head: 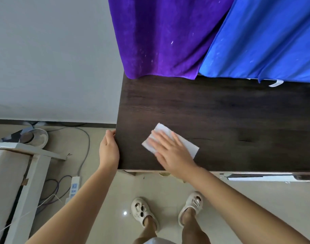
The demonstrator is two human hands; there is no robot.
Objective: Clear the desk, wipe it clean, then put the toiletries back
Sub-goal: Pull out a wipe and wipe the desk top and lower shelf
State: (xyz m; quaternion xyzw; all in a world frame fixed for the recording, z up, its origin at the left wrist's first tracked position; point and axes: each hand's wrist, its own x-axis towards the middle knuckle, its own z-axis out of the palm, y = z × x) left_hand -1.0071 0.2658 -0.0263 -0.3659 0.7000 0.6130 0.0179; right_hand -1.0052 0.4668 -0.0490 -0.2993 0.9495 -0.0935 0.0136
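A dark wooden desk (221, 111) fills the middle and right of the view, and its top is bare. A white folded wipe (187, 145) lies flat on the desk near its front left corner. My right hand (170, 152) presses flat on the wipe with the fingers spread. My left hand (108, 148) grips the desk's left edge, thumb on top. No toiletries are in view.
A purple towel (164, 36) and a blue towel (266, 37) hang down onto the desk's back edge. On the tiled floor at left are a power strip (73, 188) with cables, a round fan base (35, 136) and a white frame (29, 182). My feet stand below the desk.
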